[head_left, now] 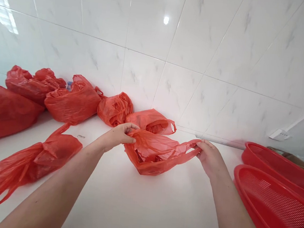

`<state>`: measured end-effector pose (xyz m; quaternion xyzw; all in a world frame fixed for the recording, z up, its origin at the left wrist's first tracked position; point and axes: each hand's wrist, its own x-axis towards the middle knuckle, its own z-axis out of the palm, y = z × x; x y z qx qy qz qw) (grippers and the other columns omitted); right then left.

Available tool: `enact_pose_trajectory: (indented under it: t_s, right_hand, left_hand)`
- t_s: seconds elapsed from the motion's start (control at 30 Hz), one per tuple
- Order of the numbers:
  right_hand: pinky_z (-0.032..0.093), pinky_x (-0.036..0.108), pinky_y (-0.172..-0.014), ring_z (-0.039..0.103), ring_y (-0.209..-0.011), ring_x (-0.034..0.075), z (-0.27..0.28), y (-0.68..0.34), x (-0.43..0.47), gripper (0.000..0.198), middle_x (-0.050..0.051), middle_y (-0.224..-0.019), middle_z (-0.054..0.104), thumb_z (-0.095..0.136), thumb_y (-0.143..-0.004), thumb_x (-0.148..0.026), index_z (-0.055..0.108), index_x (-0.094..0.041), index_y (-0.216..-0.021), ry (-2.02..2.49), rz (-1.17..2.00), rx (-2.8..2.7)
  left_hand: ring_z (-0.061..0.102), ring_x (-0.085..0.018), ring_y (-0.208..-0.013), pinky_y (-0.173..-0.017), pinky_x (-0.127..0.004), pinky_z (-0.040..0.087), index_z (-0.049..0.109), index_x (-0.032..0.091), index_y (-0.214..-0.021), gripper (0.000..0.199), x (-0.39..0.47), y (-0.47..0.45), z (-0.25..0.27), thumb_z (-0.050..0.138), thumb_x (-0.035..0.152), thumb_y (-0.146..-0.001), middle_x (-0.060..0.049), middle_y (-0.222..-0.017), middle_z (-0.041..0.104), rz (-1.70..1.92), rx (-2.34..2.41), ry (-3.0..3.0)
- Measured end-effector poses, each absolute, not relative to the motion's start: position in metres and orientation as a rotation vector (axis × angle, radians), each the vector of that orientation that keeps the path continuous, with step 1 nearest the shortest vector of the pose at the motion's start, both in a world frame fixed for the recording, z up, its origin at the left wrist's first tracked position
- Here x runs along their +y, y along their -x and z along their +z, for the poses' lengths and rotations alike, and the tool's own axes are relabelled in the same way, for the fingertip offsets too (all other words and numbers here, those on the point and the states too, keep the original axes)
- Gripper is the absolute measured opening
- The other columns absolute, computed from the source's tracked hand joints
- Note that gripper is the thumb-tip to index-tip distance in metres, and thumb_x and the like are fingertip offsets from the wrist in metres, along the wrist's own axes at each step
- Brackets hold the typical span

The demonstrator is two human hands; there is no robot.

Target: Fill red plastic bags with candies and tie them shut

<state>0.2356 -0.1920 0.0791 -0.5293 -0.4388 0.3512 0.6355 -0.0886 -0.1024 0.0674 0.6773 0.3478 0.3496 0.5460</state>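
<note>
A red plastic carrier bag (153, 168) is stretched between my two hands above the white table, its mouth spread and facing me. My left hand (121, 135) pinches its left edge between thumb and fingers. On the other side, my right hand (207, 153) is closed on the bag's right handle. Something dark lies inside the bag, but I cannot make out what it is. Just behind it, another red bag (147, 119) rests against the wall, close to my left fingers.
Several filled red bags (71, 102) line the wall at the left. A knotted-looking red bag (54, 151) lies nearer me on the white table (142, 213). Two red mesh baskets (275, 201) stand at the right. A power socket (280, 134) sits by the tiled wall.
</note>
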Motion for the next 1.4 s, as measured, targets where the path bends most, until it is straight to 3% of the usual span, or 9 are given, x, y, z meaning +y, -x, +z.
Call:
enact_pose_trajectory:
  t_s: [0.17,0.4,0.53,0.63,0.7,0.87,0.97,1.07,1.4]
  right_hand:
    - [0.050,0.029,-0.069,0.060,-0.080,0.017,0.091,-0.225,-0.182,0.007,0.003,-0.081,0.066,0.064,-0.067,-0.025,0.063,-0.019,-0.066,0.986,0.932,-0.835]
    - [0.050,0.035,-0.080,0.059,-0.105,0.023,0.091,-0.222,-0.172,0.013,0.006,-0.098,0.068,0.065,-0.072,-0.030,0.057,-0.021,-0.067,0.847,1.039,-0.720]
    - [0.052,0.030,-0.070,0.063,-0.072,0.014,0.090,-0.218,-0.170,0.023,-0.004,-0.066,0.061,0.070,-0.070,-0.037,0.052,-0.023,-0.068,0.682,0.996,-0.704]
    - [0.045,0.021,-0.050,0.042,-0.042,0.006,0.088,-0.205,-0.168,0.032,-0.010,-0.046,0.037,0.070,-0.071,-0.042,0.046,-0.022,-0.063,0.612,1.053,-0.735]
    - [0.043,0.020,-0.048,0.041,-0.042,0.006,0.084,-0.193,-0.167,0.030,-0.009,-0.048,0.038,0.066,-0.074,-0.045,0.047,-0.023,-0.065,0.562,1.072,-0.745]
    - [0.049,0.032,-0.080,0.060,-0.082,0.013,0.077,-0.173,-0.162,0.020,-0.003,-0.083,0.061,0.059,-0.080,-0.044,0.056,-0.025,-0.075,0.480,1.103,-0.687]
    - [0.047,0.023,-0.060,0.046,-0.049,0.007,0.078,-0.174,-0.161,0.019,-0.008,-0.054,0.043,0.060,-0.080,-0.033,0.051,-0.023,-0.067,0.438,1.118,-0.701]
    - [0.029,0.018,-0.039,0.023,-0.037,0.006,0.082,-0.173,-0.165,0.018,-0.009,-0.047,0.025,0.054,-0.078,-0.031,0.046,-0.022,-0.063,0.447,1.165,-0.826]
    - [0.021,0.020,-0.037,0.037,-0.040,0.010,0.087,-0.141,-0.184,0.037,-0.002,-0.050,0.051,0.037,-0.084,-0.054,0.056,-0.022,-0.083,0.851,1.085,-1.286]
  left_hand:
    - [0.057,-0.012,-0.074,-0.067,-0.025,0.045,0.060,0.020,-0.100,0.037,-0.109,0.087,0.104,0.068,0.024,-0.065,-0.002,-0.089,0.061,0.883,0.675,-1.512]
    - [0.046,-0.012,-0.055,-0.047,-0.024,0.032,0.061,0.018,-0.071,0.014,-0.113,0.080,0.109,0.054,0.030,-0.071,0.001,-0.063,0.056,1.095,1.246,-2.018]
    - [0.046,-0.012,-0.053,-0.045,-0.024,0.031,0.058,0.019,-0.069,0.017,-0.124,0.077,0.119,0.050,0.033,-0.075,0.001,-0.062,0.054,1.177,1.361,-2.029]
    - [0.051,-0.013,-0.055,-0.048,-0.023,0.040,0.054,0.018,-0.069,0.018,-0.130,0.068,0.125,0.053,0.035,-0.075,0.001,-0.062,0.055,1.176,1.148,-1.834]
    - [0.056,-0.014,-0.060,-0.053,-0.026,0.047,0.053,0.018,-0.073,0.018,-0.133,0.060,0.126,0.055,0.036,-0.075,0.000,-0.066,0.058,1.177,0.942,-1.649]
    - [0.057,-0.012,-0.058,-0.055,-0.027,0.051,0.051,0.017,-0.075,0.016,-0.130,0.047,0.111,0.059,0.032,-0.075,0.000,-0.069,0.059,1.082,0.678,-1.291]
    - [0.057,-0.011,-0.057,-0.052,-0.023,0.049,0.054,0.016,-0.078,0.011,-0.125,0.047,0.100,0.060,0.025,-0.075,-0.001,-0.072,0.060,1.083,0.593,-1.103]
    - [0.056,-0.010,-0.053,-0.050,-0.020,0.049,0.055,0.015,-0.075,0.005,-0.121,0.046,0.093,0.057,0.019,-0.075,-0.001,-0.065,0.058,1.077,0.569,-0.919]
    - [0.059,-0.010,-0.055,-0.052,-0.020,0.051,0.054,0.015,-0.073,0.004,-0.122,0.013,0.082,0.054,0.017,-0.077,-0.001,-0.064,0.062,1.155,0.457,-0.571]
